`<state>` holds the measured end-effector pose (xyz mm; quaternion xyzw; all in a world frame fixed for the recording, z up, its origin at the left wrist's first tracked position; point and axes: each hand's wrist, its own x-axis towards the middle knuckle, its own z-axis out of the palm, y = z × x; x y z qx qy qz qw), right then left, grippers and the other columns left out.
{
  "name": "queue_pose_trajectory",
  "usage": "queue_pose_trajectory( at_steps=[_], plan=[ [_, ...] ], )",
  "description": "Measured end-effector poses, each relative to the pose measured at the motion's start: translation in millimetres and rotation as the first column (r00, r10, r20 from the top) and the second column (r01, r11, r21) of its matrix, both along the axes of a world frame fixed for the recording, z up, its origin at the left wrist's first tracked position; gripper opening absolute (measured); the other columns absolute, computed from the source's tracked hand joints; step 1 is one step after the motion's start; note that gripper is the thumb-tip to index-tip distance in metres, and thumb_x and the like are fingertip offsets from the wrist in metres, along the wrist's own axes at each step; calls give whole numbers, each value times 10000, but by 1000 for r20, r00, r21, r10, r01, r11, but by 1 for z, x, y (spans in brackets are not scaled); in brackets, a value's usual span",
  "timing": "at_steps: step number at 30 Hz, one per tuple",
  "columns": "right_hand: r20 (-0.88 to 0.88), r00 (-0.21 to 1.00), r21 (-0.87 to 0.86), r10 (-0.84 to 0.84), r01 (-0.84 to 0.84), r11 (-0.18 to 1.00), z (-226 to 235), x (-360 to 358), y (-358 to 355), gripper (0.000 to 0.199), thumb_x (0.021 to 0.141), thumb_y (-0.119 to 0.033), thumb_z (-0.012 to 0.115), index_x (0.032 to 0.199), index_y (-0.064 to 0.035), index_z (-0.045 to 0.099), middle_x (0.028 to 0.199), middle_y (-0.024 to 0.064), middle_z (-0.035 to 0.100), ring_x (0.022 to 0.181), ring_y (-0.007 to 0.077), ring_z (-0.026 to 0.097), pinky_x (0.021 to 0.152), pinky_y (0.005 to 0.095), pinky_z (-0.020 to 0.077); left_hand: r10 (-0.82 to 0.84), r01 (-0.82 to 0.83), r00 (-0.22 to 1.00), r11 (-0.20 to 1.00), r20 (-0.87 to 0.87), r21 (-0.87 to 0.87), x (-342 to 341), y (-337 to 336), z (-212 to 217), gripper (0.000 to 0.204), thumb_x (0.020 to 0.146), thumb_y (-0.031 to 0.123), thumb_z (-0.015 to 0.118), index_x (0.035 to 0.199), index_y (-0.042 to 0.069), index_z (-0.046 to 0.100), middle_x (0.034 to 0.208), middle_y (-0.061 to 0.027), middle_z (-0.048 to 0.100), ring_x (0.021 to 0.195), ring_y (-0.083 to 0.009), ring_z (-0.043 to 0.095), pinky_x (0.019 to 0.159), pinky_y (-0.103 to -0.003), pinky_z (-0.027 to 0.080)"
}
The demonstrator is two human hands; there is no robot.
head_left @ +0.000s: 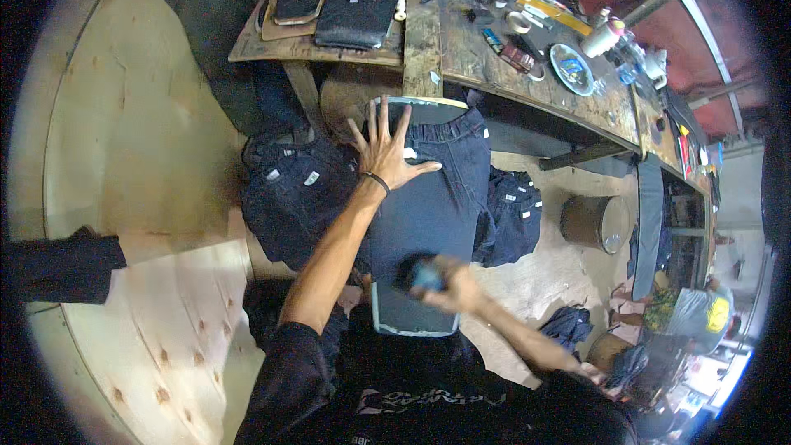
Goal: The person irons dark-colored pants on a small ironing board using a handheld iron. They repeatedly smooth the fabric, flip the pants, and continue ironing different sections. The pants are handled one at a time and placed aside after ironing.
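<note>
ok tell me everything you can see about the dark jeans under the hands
The dark jeans are navy denim, pulled flat over a narrow grey board whose ends stick out at the waistband and near the person. The waistband points toward the wooden workbench. The left hand lies spread flat near the waistband; the blurred right hand holds a dark object on the lower part. Piles of similar dark garments lie on both sides.

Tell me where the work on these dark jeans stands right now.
Done: nothing shows as finished; which heap is finished cannot be told. In hand: a dark pair of jeans lies over a narrow grey board; the left hand presses flat near the waistband, and the right hand grips a blurred dark tool on the leg. Left: dark jeans heaped at left and at right.
</note>
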<state>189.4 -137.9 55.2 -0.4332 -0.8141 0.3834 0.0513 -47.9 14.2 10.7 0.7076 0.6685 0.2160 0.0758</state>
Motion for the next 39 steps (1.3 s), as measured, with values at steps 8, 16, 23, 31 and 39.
queue_pose_trajectory(
  at_steps=[8, 16, 23, 31, 39],
  plan=[
    [-88, 804, -379, -588, 519, 766, -18, 81, 176, 599, 1068, -502, 546, 1426, -30, 636, 1266, 175, 706, 1097, 322, 688, 956, 457, 573, 332, -176, 478, 943, 813, -282, -1, -124, -64, 758, 1066, 428, 681, 1574, -72, 421, 1627, -278, 469, 1494, -372, 464, 1250, -450, 343],
    [-143, 920, -583, -365, 220, 782, -68, 106, -63, 685, 1097, -583, 496, 1490, -39, 632, 1441, 176, 690, 1313, 308, 641, 1204, 418, 434, 429, 136, 479, 825, 766, -548, 37, -374, 3, 635, 1108, 411, 615, 1529, -55, 517, 1530, -161, 601, 1376, -292, 574, 1189, -426, 419],
    [258, 440, -550, -860, 799, 244, -14, 252, -332, 458, 1113, -373, 471, 1248, -15, 724, 1261, 137, 721, 1184, 263, 638, 1067, 412, 482, -107, 776, 474, 520, 874, -357, 105, -431, 63, 594, 1058, 244, 665, 1541, -43, 470, 1528, -268, 580, 1434, -374, 549, 1224, -448, 395],
    [73, 153, -211, -986, 968, 134, -69, 323, -184, 797, 1071, -524, 552, 1578, 79, 431, 1330, 318, 685, 1247, 362, 668, 1030, 488, 516, -349, 506, 543, 862, 764, 34, 201, -214, 49, 713, 1009, 258, 718, 1604, 11, 412, 1471, -285, 593, 1301, -435, 635, 1167, -500, 468],
    [325, 541, -202, -775, 841, 502, -220, 279, -264, 747, 1057, -486, 643, 1562, 28, 449, 821, 197, 767, 695, 354, 741, 767, 453, 583, 425, -436, 852, 899, 306, -36, -115, -151, -96, 467, 981, 308, 727, 1359, 44, 653, 1374, -231, 674, 1309, -436, 608, 1138, -502, 469]
  ],
)
